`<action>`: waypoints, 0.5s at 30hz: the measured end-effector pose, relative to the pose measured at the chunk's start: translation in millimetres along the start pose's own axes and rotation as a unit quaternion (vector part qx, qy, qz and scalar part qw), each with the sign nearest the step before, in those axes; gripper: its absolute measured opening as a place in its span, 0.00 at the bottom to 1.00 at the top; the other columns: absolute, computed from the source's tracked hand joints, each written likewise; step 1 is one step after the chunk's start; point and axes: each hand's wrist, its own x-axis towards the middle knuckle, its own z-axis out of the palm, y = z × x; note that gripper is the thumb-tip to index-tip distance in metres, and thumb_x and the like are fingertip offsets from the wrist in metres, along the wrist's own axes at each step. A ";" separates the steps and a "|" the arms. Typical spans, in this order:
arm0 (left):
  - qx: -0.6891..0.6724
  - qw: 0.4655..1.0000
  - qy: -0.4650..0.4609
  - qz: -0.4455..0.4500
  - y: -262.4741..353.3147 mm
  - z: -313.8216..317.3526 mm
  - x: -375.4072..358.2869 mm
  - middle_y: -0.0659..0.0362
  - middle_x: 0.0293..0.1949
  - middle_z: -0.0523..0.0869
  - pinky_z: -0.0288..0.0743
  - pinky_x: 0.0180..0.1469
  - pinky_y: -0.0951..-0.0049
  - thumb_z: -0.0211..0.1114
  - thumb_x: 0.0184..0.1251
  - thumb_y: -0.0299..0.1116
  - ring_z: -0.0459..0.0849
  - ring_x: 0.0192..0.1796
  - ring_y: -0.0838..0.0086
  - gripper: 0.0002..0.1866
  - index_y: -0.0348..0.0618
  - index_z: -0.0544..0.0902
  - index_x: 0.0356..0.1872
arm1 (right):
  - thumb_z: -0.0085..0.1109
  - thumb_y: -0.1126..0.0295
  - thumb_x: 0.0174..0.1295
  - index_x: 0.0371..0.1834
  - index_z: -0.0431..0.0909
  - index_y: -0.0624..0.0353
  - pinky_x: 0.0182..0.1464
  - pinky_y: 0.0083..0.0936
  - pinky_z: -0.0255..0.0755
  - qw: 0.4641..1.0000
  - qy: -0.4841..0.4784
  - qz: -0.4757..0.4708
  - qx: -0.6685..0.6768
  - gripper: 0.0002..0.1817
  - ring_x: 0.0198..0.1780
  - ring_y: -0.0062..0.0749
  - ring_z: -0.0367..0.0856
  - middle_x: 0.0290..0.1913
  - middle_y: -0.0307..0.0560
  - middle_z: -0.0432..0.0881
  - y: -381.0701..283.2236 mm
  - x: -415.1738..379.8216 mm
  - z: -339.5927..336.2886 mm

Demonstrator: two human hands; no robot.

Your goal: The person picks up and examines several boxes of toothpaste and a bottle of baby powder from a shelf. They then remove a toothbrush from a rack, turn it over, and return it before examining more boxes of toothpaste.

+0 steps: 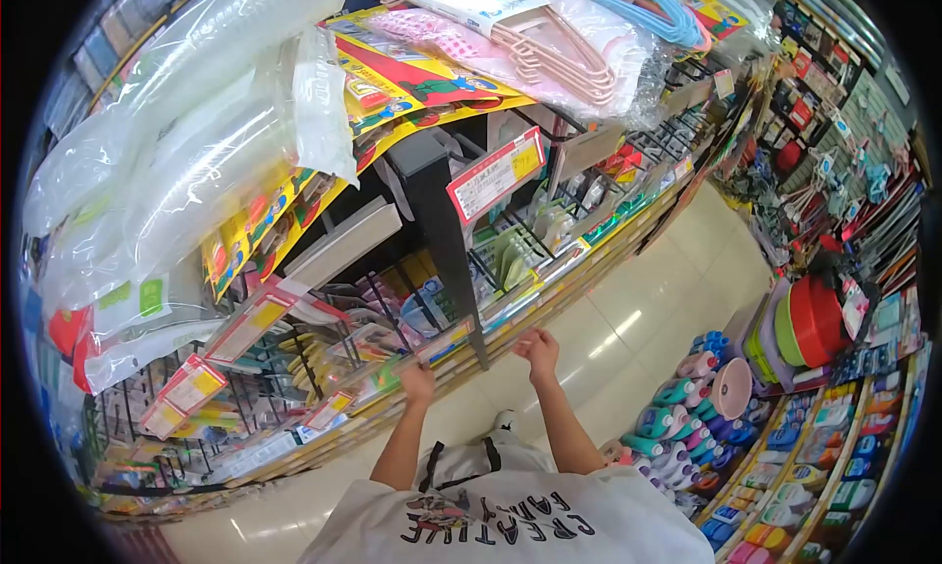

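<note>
My right hand [538, 353] is raised in front of the shelf unit, fingers loosely bent and apart, with nothing in it. Slightly lower and to the left, my left hand [417, 379] overlaps the shelf's front edge in this view; its fingers look loose and slightly blurred, and no object shows in them. Between and beyond the hands stands a black shelf post [432, 206]. A red-and-white price tag [496, 174] is fixed near its top. Packaged goods [373, 321] hang on hooks behind my left hand.
Clear plastic packages [196, 161] and yellow-red packs [422, 83] lie on top of the shelf, with pink hangers [564, 53] and blue hangers [659, 6] farther back. A tiled aisle floor [628, 299] runs alongside. Bottles [672, 417] and stacked basins [814, 319] stand at right.
</note>
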 end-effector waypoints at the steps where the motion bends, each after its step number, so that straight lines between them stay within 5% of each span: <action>1: 0.028 1.000 0.001 -0.004 -3.6 5.0 -0.2 0.42 0.25 0.85 0.77 0.36 0.52 0.70 0.57 0.27 0.84 0.28 0.47 0.10 0.31 0.84 0.36 | 0.52 0.72 0.68 0.54 0.74 0.69 0.36 0.30 0.84 1.000 -0.004 0.001 -0.006 0.15 0.32 0.36 0.85 0.36 0.51 0.83 -4.1 16.5 -1.1; 3: 0.055 0.998 0.009 -0.017 4.1 3.1 -0.7 0.42 0.24 0.84 0.77 0.34 0.52 0.69 0.58 0.28 0.83 0.26 0.46 0.10 0.31 0.84 0.35 | 0.55 0.73 0.67 0.59 0.72 0.71 0.36 0.29 0.83 0.997 -0.019 -0.075 -0.030 0.19 0.33 0.33 0.84 0.37 0.49 0.82 -10.3 50.9 3.9; 5: -0.044 0.984 -0.019 -0.174 36.3 -22.7 -9.2 0.40 0.32 0.85 0.75 0.40 0.54 0.63 0.59 0.26 0.84 0.34 0.45 0.09 0.33 0.85 0.39 | 0.58 0.73 0.67 0.60 0.72 0.72 0.35 0.28 0.82 0.989 -0.002 -0.126 -0.073 0.20 0.32 0.31 0.83 0.36 0.48 0.82 -17.4 84.9 17.6; 7: -0.101 0.979 0.022 -0.176 31.4 -15.0 -30.3 0.42 0.31 0.86 0.77 0.37 0.56 0.63 0.60 0.25 0.85 0.31 0.50 0.09 0.33 0.85 0.39 | 0.60 0.72 0.66 0.60 0.73 0.72 0.33 0.27 0.81 0.978 0.014 -0.177 -0.113 0.22 0.32 0.30 0.82 0.36 0.48 0.81 -3.3 130.5 12.5; 9: -0.151 0.972 0.064 -0.170 32.3 -18.0 -45.1 0.45 0.29 0.86 0.78 0.33 0.59 0.62 0.60 0.24 0.86 0.28 0.55 0.08 0.33 0.85 0.40 | 0.64 0.68 0.61 0.54 0.78 0.67 0.49 0.43 0.76 0.922 0.008 -0.195 -0.334 0.20 0.45 0.57 0.79 0.51 0.66 0.77 27.2 197.0 -7.9; 10: -0.228 0.957 0.050 -0.170 43.5 -23.5 -54.8 0.48 0.29 0.87 0.79 0.32 0.64 0.61 0.62 0.22 0.87 0.28 0.61 0.08 0.34 0.85 0.40 | 0.65 0.65 0.60 0.48 0.82 0.66 0.52 0.47 0.72 0.917 0.019 -0.200 -0.344 0.17 0.42 0.63 0.77 0.47 0.67 0.79 19.6 189.7 -0.7; 13: -0.320 0.926 0.011 -0.201 64.3 -29.0 -63.8 0.54 0.29 0.87 0.81 0.30 0.72 0.59 0.65 0.20 0.89 0.29 0.70 0.08 0.35 0.85 0.40 | 0.65 0.62 0.61 0.46 0.83 0.65 0.48 0.44 0.73 0.876 0.016 -0.186 -0.445 0.17 0.41 0.59 0.78 0.44 0.63 0.82 11.3 186.0 1.9; 15: -0.339 0.912 -0.018 -0.232 74.2 -31.7 -62.3 0.57 0.29 0.87 0.81 0.30 0.75 0.59 0.66 0.19 0.89 0.29 0.73 0.08 0.35 0.85 0.41 | 0.66 0.62 0.62 0.46 0.83 0.66 0.47 0.43 0.74 0.902 0.008 -0.169 -0.397 0.18 0.40 0.57 0.80 0.43 0.62 0.83 27.6 210.2 -12.9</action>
